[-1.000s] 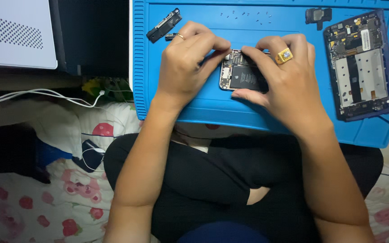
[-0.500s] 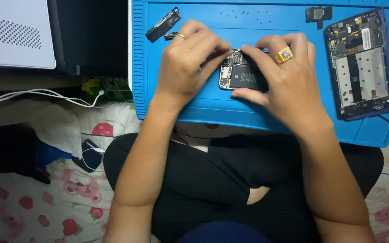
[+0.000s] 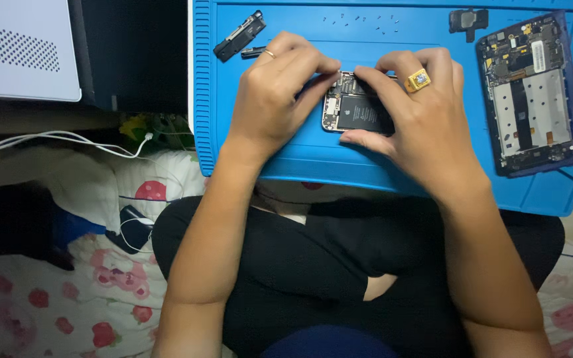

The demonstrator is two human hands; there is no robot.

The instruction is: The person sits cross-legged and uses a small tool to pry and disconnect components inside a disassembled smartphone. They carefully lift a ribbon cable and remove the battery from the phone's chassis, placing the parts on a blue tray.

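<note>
Both hands, left (image 3: pixel 280 99) and right (image 3: pixel 419 113), pinch the open phone (image 3: pixel 353 109) on the blue mat (image 3: pixel 286 159). Tiny screws (image 3: pixel 359 23) lie at 12 o'clock. A bump could scatter them.

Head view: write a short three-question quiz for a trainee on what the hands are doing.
1. True or false: both hands touch the opened phone on the blue mat.
2. Which hand wears the gold ring with a blue stone? A) left B) right
3. What lies at the mat's right side, away from the hands?

Key:
1. True: the left hand and right hand both grip it.
2. B.
3. A second opened phone frame, its circuit parts showing.
</note>
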